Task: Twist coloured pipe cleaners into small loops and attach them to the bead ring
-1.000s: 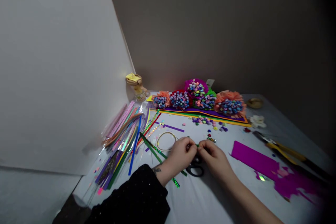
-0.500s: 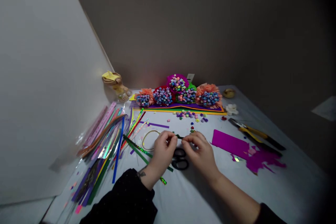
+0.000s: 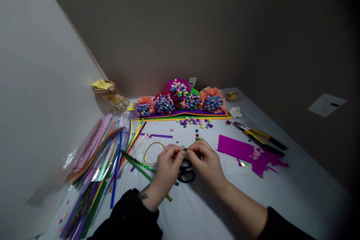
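Observation:
My left hand (image 3: 168, 163) and my right hand (image 3: 206, 161) meet fingertip to fingertip above the middle of the table. Pinched between them is a small green paper strip (image 3: 185, 149), mostly hidden by the fingers. Just below the hands lie scissors (image 3: 186, 174) with black handles, their blades hidden. To the left of my left hand rest a gold-coloured ring (image 3: 146, 153) and loose green strips (image 3: 143, 172), some of them glittery. Small folded paper stars (image 3: 194, 122) are scattered beyond the hands.
Bunches of stars in crepe paper (image 3: 164, 104) line the back on coloured sheets. Packs of paper strips (image 3: 95, 172) cover the left side. Pliers (image 3: 260, 138) and torn magenta paper (image 3: 234, 148) lie right. A boot-shaped ornament (image 3: 112, 97) stands back left.
My hands have come closer together, so less of the green strip shows between them. The whole view has shifted, with the table's things appearing farther left.

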### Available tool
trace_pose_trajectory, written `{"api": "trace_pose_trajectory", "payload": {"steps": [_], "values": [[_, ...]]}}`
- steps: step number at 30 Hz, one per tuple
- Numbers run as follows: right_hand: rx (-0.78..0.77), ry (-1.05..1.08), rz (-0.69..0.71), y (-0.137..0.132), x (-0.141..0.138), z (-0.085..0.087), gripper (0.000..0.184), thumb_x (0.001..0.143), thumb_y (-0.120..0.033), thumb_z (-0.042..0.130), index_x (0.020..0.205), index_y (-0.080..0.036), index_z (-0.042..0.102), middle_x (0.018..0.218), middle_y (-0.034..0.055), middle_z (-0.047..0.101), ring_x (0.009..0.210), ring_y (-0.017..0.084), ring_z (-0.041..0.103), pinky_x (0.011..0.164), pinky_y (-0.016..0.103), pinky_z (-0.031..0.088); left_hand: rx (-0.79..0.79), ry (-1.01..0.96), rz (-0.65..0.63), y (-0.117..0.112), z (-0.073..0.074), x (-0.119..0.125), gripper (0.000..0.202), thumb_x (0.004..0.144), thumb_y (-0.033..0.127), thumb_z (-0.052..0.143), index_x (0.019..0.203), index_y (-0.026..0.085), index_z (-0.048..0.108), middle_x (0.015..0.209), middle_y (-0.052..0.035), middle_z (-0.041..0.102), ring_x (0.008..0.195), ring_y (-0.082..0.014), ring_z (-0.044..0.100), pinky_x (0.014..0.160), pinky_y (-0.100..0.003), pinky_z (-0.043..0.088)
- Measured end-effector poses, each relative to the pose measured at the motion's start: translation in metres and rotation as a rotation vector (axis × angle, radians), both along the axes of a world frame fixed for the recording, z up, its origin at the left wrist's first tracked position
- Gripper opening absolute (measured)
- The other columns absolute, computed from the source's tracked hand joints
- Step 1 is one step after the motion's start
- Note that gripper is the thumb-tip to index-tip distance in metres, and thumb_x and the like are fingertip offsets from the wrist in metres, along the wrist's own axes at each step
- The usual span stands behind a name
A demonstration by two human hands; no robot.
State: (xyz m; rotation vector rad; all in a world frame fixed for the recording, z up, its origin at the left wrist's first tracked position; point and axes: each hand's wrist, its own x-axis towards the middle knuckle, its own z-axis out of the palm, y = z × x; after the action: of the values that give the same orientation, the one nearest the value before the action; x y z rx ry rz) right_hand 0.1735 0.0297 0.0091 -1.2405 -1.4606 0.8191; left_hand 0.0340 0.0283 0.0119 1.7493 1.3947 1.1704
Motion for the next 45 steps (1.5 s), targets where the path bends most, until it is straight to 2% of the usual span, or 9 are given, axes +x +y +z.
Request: {"api": "trace_pose_trajectory", "payload": {"steps": [7,18,22,25,30,36,40,45], "values": [[-0.053,0.055,0.038,0.002,-0.001,-0.003,0.012,0.080,-0.019,0.054,0.068,-0.019,0.056,0.072,0.0003,0.054,0.068,0.015,0.052,0.062,0.026,0.041,-0.152,-0.100,0.009,0.002,-0.002,0.001,0.016,0.082,0.028,0.056,0.072,0.016,0.060,0.069,-0.0001,0.058,0.068,-0.0139,0.055,0.061,-0.023,0.042],[-0.078,0.059,0.034,0.003,-0.002,-0.005,0.010,0.078,-0.018,0.053,0.068,-0.019,0.054,0.071,-0.0003,0.052,0.068,0.014,0.051,0.063,0.026,0.041,-0.275,-0.214,0.031,0.002,-0.004,0.006,0.013,0.077,0.028,0.057,0.076,0.014,0.059,0.071,-0.0004,0.058,0.060,-0.0107,0.052,0.052,-0.019,0.042],[-0.064,-0.020,0.065,0.004,-0.003,-0.006,0.010,0.075,-0.016,0.054,0.066,-0.020,0.054,0.069,0.0000,0.053,0.066,0.014,0.051,0.059,0.025,0.041,-0.200,-0.131,0.042,0.002,-0.004,0.004,0.011,0.080,0.025,0.054,0.078,0.016,0.059,0.074,-0.0011,0.058,0.066,-0.0126,0.055,0.056,-0.020,0.043],[-0.039,-0.085,0.060,0.005,-0.002,-0.008,0.010,0.075,-0.015,0.054,0.066,-0.020,0.055,0.070,0.0004,0.054,0.066,0.015,0.052,0.059,0.026,0.041,-0.109,0.009,0.016,0.003,-0.004,0.001,0.010,0.084,0.023,0.051,0.078,0.017,0.058,0.076,-0.0016,0.058,0.072,-0.0145,0.056,0.063,-0.023,0.044],[0.086,-0.172,0.053,0.006,0.004,-0.007,0.010,0.078,-0.014,0.054,0.084,-0.020,0.059,0.082,0.0035,0.058,0.076,0.017,0.054,0.067,0.029,0.043,0.001,0.252,-0.096,0.005,-0.006,-0.003,0.014,0.089,0.019,0.044,0.086,0.018,0.058,0.086,-0.0043,0.061,0.083,-0.0173,0.057,0.075,-0.029,0.045],[0.145,-0.360,0.114,0.006,0.007,-0.006,0.011,0.083,-0.013,0.050,0.079,-0.020,0.057,0.078,0.0040,0.057,0.081,0.020,0.053,0.074,0.033,0.042,0.054,0.444,-0.095,0.003,-0.004,-0.004,0.015,0.090,0.019,0.042,0.088,0.019,0.056,0.087,-0.0056,0.061,0.086,-0.0201,0.056,0.076,-0.032,0.045],[0.119,-0.440,0.128,0.007,0.005,-0.007,0.011,0.080,-0.011,0.049,0.075,-0.020,0.054,0.077,0.0038,0.056,0.078,0.020,0.052,0.071,0.033,0.041,0.071,0.482,-0.077,0.002,-0.005,-0.003,0.016,0.090,0.018,0.039,0.089,0.018,0.055,0.086,-0.0066,0.061,0.084,-0.0207,0.057,0.074,-0.033,0.046],[0.046,-0.418,0.140,0.006,0.003,-0.007,0.011,0.077,-0.012,0.049,0.070,-0.020,0.051,0.073,0.0027,0.054,0.074,0.019,0.051,0.067,0.031,0.041,0.030,0.375,-0.095,0.003,-0.007,-0.004,0.018,0.091,0.017,0.037,0.092,0.019,0.055,0.084,-0.0051,0.064,0.081,-0.0183,0.060,0.072,-0.030,0.048]]}}
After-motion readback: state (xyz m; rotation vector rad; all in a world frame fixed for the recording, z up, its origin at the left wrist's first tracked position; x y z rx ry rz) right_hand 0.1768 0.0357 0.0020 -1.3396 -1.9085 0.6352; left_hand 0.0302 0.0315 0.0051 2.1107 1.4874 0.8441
